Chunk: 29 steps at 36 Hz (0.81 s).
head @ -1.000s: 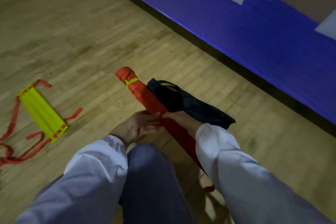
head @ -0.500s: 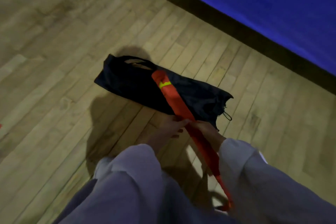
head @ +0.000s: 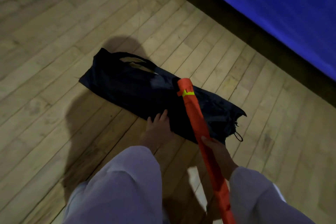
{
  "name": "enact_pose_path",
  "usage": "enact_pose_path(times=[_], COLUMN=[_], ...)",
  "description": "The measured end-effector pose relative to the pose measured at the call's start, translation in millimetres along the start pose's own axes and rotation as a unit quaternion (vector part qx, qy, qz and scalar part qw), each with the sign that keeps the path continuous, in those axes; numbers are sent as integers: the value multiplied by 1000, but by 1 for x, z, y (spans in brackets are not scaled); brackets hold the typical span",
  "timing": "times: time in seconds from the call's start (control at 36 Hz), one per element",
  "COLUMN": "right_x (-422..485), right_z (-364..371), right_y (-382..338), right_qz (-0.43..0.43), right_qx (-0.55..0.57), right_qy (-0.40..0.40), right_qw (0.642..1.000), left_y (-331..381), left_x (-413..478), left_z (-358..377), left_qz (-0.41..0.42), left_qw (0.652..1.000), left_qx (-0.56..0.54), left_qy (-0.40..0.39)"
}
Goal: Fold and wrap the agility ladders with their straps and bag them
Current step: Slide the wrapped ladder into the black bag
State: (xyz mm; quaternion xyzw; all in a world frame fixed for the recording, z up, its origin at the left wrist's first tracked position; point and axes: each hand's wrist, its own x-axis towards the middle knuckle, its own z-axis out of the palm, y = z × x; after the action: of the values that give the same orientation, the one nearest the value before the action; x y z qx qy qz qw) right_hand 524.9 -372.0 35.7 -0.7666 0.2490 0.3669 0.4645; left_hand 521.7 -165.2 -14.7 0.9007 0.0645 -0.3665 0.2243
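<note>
Loose pale lilac-grey long sleeves [head: 123, 178], soft creased fabric, left hand [head: 158, 131] and right hand [head: 218, 152] bare

Wooden plank floor [head: 63, 45]; dark bag [head: 138, 89] lying flat on it.

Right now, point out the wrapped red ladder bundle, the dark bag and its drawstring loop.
wrapped red ladder bundle [head: 194, 114]: head view, middle of its red shaft.
dark bag [head: 131, 85]: head view, bare fabric left of bundle.
drawstring loop [head: 237, 134]: head view, cord at bag's right end.

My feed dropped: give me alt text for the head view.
The right hand grips a wrapped red ladder bundle angled over a dark bag lying on the wood floor; the left hand rests on the bag's near edge.
</note>
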Motion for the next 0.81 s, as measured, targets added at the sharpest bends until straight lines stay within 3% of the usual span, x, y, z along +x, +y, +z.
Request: enact_pose_path(times=[0.08,0.25,0.44,0.5,0.56,0.61,0.67,0.81], right_x=[6,10,0,-7,-13,-31,0,39], right_z=[9,49,94,97,97,98,94,78], right_y=[-2,-5,-5,-11,-18,-40,-21,-15], right_qz=[-9,-28,-54,-59,-82,-84,-74,-70], right_qx=[-4,-29,-64,-60,-70,-96,-96,-119], right_qy=[-19,-35,-89,-114,-115,-102,-88,-73], right_qw=[1000,999,992,990,988,987,989,988], left_y=[-32,-82,-129,-119,-106,-95,-93,-121], left_x=[-4,-9,-36,-41,-45,-46,-46,-43], left_z=[3,-24,-26,-12,0,14,23,15], left_qz=[-18,-103,-212,-173,-58,27,31,-25], left_qw=[995,989,959,955,960,973,984,987], left_qx=[98,29,92,117,130,131,146,132], left_qy=[6,106,166,210,242,188,95,86])
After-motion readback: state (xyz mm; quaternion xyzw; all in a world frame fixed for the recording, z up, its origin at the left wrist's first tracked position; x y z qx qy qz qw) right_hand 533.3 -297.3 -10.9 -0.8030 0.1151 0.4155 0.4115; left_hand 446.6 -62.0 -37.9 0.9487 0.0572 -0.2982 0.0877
